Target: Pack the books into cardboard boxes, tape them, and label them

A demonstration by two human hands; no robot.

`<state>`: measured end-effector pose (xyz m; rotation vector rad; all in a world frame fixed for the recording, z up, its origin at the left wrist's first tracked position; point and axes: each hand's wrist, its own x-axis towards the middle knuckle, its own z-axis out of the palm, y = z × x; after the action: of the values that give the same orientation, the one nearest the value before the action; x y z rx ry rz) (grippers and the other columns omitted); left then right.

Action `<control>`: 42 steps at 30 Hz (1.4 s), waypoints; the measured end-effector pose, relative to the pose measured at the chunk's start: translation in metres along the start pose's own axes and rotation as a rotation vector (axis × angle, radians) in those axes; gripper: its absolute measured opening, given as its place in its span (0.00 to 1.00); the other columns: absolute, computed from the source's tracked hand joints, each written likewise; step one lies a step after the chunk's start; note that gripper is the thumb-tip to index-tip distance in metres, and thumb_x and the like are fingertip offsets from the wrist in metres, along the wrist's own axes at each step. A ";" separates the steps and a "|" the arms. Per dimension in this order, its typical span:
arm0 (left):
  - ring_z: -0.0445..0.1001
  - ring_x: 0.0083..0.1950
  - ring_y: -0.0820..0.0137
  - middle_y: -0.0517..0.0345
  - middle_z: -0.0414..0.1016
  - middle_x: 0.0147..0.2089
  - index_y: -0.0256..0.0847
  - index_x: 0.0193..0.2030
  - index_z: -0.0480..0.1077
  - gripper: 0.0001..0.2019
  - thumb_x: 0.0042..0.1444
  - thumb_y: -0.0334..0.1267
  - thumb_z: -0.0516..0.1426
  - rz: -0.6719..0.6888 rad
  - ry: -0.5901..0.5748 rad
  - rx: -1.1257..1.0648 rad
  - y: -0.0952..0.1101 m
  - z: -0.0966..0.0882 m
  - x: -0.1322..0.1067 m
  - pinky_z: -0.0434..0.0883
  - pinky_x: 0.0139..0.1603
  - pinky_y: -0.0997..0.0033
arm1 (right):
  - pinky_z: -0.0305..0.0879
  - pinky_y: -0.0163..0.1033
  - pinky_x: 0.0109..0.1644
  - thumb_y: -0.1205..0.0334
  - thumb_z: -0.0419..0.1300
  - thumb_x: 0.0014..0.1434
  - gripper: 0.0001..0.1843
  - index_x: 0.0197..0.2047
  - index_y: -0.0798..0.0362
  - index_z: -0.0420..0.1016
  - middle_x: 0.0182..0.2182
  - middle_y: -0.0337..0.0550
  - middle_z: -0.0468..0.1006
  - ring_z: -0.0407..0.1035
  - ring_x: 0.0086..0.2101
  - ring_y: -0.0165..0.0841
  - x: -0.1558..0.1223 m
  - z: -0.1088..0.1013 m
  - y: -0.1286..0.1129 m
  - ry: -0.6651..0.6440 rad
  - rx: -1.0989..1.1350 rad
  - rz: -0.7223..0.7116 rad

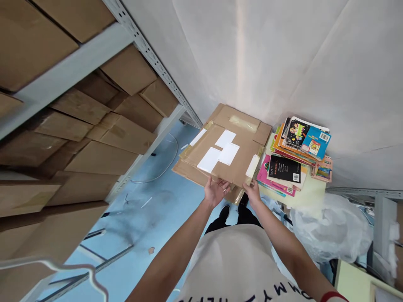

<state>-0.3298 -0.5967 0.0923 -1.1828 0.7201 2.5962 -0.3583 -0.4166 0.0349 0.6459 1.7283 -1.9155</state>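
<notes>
A flattened brown cardboard box with white labels and tape lies on a stack of flat cardboard in front of me, against the white wall. My left hand grips its near edge, palm up, fingers curled under the board. My right hand pinches the near right corner of the same cardboard. Both arms reach forward over my white shirt.
A pile of colourful books sits on a pale table to the right. Clear plastic bags lie below it. Metal shelving packed with cardboard boxes fills the left. The floor is blue.
</notes>
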 end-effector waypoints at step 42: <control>0.76 0.44 0.60 0.59 0.75 0.27 0.46 0.21 0.61 0.27 0.26 0.60 0.70 1.053 -0.413 0.597 0.005 0.093 -0.162 0.68 0.62 0.49 | 0.58 0.57 0.64 0.42 0.70 0.45 0.48 0.66 0.43 0.61 0.69 0.53 0.58 0.53 0.67 0.48 -0.337 -0.239 0.033 0.923 0.174 -0.769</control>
<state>-0.2862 -0.5506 0.2680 -0.0153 2.2217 2.7435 -0.0695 -0.1696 0.2006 1.1883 2.6752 -2.5098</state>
